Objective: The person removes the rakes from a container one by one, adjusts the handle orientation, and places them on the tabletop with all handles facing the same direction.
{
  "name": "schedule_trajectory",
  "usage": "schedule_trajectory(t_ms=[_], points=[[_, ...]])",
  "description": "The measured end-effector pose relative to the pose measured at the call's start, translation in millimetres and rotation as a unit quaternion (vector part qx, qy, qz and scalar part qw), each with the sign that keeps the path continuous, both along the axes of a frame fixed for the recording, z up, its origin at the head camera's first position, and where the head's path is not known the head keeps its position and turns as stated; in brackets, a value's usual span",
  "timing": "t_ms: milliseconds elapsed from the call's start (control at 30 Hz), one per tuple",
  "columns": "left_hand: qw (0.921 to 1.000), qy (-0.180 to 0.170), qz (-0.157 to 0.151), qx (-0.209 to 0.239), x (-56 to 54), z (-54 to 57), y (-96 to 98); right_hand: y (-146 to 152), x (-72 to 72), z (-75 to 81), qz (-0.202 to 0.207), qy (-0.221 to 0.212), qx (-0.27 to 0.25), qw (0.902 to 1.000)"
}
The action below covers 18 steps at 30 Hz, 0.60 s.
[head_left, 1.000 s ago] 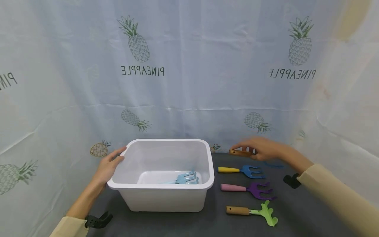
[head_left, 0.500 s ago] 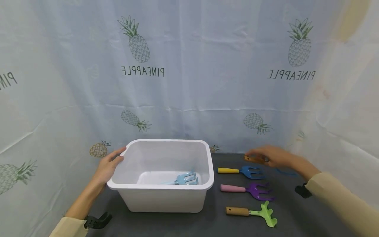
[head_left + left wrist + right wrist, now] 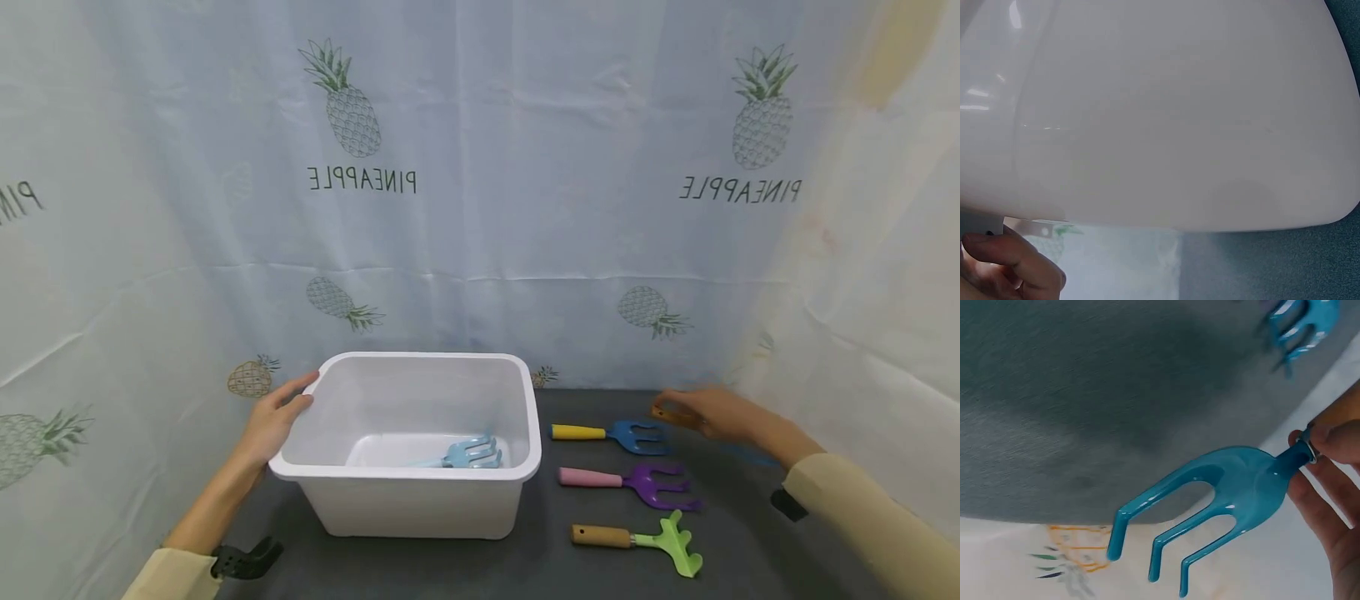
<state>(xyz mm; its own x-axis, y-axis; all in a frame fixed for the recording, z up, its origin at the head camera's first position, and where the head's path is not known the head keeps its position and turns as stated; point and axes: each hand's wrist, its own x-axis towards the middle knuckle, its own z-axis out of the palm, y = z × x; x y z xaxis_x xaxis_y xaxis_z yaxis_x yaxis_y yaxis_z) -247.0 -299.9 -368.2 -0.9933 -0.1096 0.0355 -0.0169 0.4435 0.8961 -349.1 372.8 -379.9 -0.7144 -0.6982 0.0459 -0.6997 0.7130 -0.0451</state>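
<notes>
My left hand (image 3: 272, 425) grips the left rim of a white plastic basin (image 3: 412, 504); its curled fingers (image 3: 1019, 259) show under the rim in the left wrist view. A light-blue hand rake (image 3: 471, 452) lies inside the basin. At the far right, my right hand (image 3: 723, 414) holds another hand rake by its wooden handle (image 3: 673, 416). That rake's blue three-pronged head (image 3: 1250, 481) hangs clear of the fingers in the right wrist view. Nearest that hand on the table lies a hand rake with a yellow handle (image 3: 577, 432) and blue head.
On the dark table (image 3: 540, 567), right of the basin, lie a pink-handled purple rake (image 3: 656, 485) and a wooden-handled green rake (image 3: 677, 543). A pineapple-print curtain (image 3: 480, 208) hangs behind and at both sides.
My right hand has moved right and a little nearer, carrying the wooden-handled blue rake away from the basin. The left hand and the basin have stayed put.
</notes>
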Motion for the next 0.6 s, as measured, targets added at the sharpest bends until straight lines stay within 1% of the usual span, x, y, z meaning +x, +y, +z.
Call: schedule_trajectory(t_ms=[133,233,367,600], points=[[1.0,-0.001,0.0,0.003,0.6,0.8,-0.6,14.1,-2.2,-14.8,-0.017,0.008,0.008,0.9998],[1.0,0.001,-0.005,0.003,0.6,0.8,-1.0,24.6,-2.4,-25.9,-0.016,0.01,0.006,0.9998],[0.9999,0.004,-0.01,0.002,0.0,0.7,-1.3,34.0,-1.2,-36.6,-0.026,-0.003,0.003,0.9996],[0.9999,0.004,-0.009,0.0,-0.7,-1.0,-1.7,42.2,3.8,-47.3,-0.086,-0.011,0.026,0.9959]])
